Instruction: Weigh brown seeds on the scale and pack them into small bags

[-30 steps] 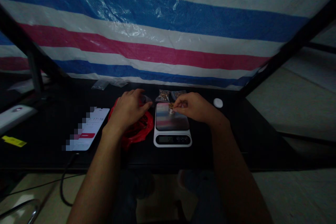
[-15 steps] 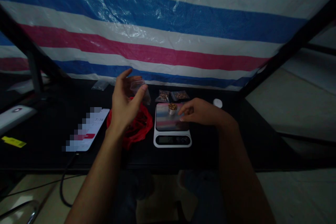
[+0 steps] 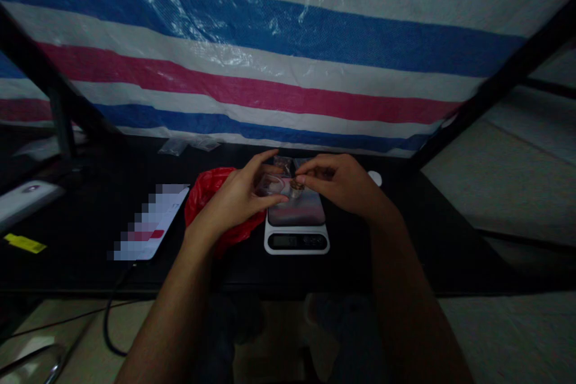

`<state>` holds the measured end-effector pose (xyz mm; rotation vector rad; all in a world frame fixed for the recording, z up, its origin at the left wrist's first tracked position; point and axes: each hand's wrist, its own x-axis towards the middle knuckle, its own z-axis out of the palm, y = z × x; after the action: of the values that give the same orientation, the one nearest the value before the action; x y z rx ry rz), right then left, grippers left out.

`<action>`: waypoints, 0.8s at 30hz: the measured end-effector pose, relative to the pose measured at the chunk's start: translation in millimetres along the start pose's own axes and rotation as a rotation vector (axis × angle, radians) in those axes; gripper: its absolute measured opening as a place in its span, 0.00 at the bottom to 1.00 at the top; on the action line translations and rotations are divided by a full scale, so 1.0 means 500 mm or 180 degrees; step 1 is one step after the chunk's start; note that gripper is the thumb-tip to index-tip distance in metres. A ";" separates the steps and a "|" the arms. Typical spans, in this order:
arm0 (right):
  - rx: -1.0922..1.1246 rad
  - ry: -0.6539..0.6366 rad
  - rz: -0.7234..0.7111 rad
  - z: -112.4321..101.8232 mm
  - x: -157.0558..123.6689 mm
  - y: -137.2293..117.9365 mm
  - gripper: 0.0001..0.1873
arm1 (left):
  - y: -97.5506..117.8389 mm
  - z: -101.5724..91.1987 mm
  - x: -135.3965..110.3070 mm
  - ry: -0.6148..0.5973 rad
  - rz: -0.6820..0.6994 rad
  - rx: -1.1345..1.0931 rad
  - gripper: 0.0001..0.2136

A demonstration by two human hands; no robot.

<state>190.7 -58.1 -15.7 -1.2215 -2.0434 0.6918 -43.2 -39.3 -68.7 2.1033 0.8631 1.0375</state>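
Observation:
My left hand (image 3: 243, 191) holds a clear zip bag (image 3: 270, 183) over the left side of a kitchen scale (image 3: 297, 216), its mouth turned toward the small cup. The small cup (image 3: 296, 189), filled with brownish-gold small pieces, is over the scale's shiny plate. Thumb and fingers of my right hand (image 3: 337, 180) close on its rim. I cannot tell whether the cup still touches the plate. Under my left wrist, a red plastic bag (image 3: 204, 189) lies open beside the scale. The scale's display is lit, its digits too dim to read.
Behind the scale lies a small filled bag (image 3: 283, 163), with another partly hidden by my right hand. Flat clear bags (image 3: 173, 146) are farther left. A phone (image 3: 157, 228) with a cable, a yellow tag (image 3: 24, 243) and a white round object (image 3: 375, 179) lie on the black table (image 3: 351, 270).
My left hand has brought the clear bag rightward and down, from above the red bag to beside the cup. My right hand has moved left and its fingers have closed on the cup.

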 end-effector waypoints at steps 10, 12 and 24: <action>0.0065 0.0169 -0.0118 0.028 0.019 0.020 0.12 | -0.013 0.011 0.000 0.0012 -0.0161 0.0023 0.42; -0.0101 0.0204 0.0115 0.011 0.013 0.043 0.12 | -0.015 0.013 0.000 -0.0031 -0.0284 0.0024 0.43; -0.0145 -0.0386 0.0398 0.028 0.013 0.111 0.18 | 0.000 0.013 0.000 -0.0233 -0.0469 0.1042 0.34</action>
<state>208.6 -30.0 -62.5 -1.3729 -2.1046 0.7995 -37.5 -40.8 -71.7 2.2856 1.1975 0.7789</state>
